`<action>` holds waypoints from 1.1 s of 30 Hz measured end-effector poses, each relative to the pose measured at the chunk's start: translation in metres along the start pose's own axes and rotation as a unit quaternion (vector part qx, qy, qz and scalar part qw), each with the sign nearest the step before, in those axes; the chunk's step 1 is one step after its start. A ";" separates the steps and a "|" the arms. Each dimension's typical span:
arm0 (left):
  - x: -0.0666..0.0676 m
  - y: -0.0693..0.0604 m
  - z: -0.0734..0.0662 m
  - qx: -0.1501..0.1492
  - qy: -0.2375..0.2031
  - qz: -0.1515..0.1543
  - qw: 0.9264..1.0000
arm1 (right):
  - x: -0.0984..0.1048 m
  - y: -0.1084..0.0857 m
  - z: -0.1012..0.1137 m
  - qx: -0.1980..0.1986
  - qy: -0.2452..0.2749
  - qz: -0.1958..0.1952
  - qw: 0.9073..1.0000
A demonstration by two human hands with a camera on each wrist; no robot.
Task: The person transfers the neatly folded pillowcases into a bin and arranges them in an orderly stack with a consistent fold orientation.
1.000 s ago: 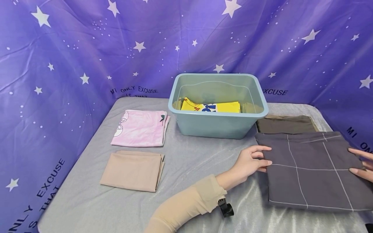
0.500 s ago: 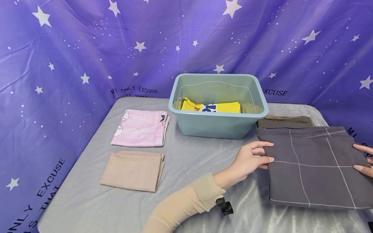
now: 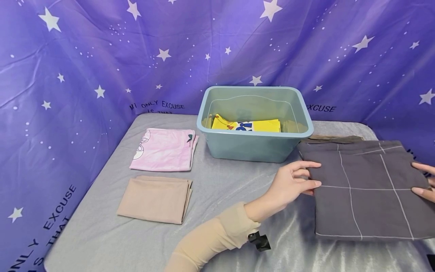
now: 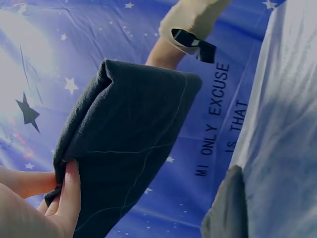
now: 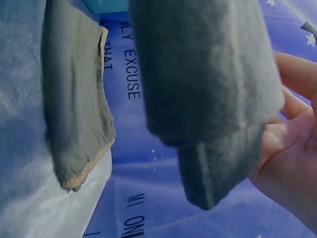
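A folded dark grey cloth with thin white lines (image 3: 363, 192) is held between two hands at the right of the head view. The left hand (image 3: 289, 185) pinches its left edge, thumb on top; in the left wrist view the left hand (image 4: 49, 203) grips the thick folded edge of the cloth (image 4: 129, 114). The right hand (image 3: 426, 181), partly cut off by the frame, holds the right edge. In the right wrist view, the right hand (image 5: 292, 134) lies behind the raised cloth (image 5: 203, 74), its fingertips hidden. An olive-brown folded cloth (image 5: 77, 99) lies beneath and behind, touching cannot be told.
A blue-green bin (image 3: 248, 147) holding a yellow printed cloth (image 3: 265, 125) stands at the back middle of the grey-covered table (image 3: 91, 234). At the left lie a folded pink cloth (image 3: 166, 151) and a folded beige cloth (image 3: 153, 200). A purple starred curtain (image 3: 190, 45) hangs behind.
Both hands have moved the dark grey cloth slightly away from the camera, toward the back. It now covers more of the olive-brown cloth. The bin and the other cloths have stayed put.
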State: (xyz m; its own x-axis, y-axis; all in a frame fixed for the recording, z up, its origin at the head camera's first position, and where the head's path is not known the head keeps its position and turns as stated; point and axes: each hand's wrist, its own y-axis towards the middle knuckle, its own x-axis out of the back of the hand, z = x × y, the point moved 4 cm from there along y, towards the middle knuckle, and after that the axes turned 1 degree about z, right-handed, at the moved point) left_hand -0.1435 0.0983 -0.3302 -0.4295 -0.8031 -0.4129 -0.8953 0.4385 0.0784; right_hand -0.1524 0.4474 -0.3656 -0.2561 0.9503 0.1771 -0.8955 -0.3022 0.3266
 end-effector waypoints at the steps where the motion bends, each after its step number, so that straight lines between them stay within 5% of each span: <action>1: 0.000 -0.001 -0.002 -0.004 -0.001 0.002 1.000 | -0.001 0.001 0.002 -0.003 -0.004 0.003 1.000; 7: 0.004 -0.004 -0.013 -0.015 0.007 0.004 1.000 | -0.010 0.008 0.011 -0.006 0.040 0.016 0.999; 14: 0.011 -0.007 -0.024 -0.026 0.014 -0.010 1.000 | -0.020 0.016 0.023 0.041 0.088 0.089 0.991; 23: 0.020 -0.010 -0.035 -0.034 0.029 -0.025 0.999 | -0.038 0.026 0.034 0.012 0.039 -0.020 0.999; 33: 0.032 -0.013 -0.045 -0.033 0.044 -0.036 0.998 | -0.066 0.040 0.055 0.099 0.126 0.015 0.987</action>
State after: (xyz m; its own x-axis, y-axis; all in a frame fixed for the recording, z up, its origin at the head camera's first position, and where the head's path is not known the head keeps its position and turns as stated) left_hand -0.1509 0.0488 -0.3036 -0.3701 -0.8649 -0.3391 -0.9287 0.3531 0.1129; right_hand -0.1514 0.3683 -0.3128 -0.3855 0.9219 -0.0394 -0.8043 -0.3148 0.5039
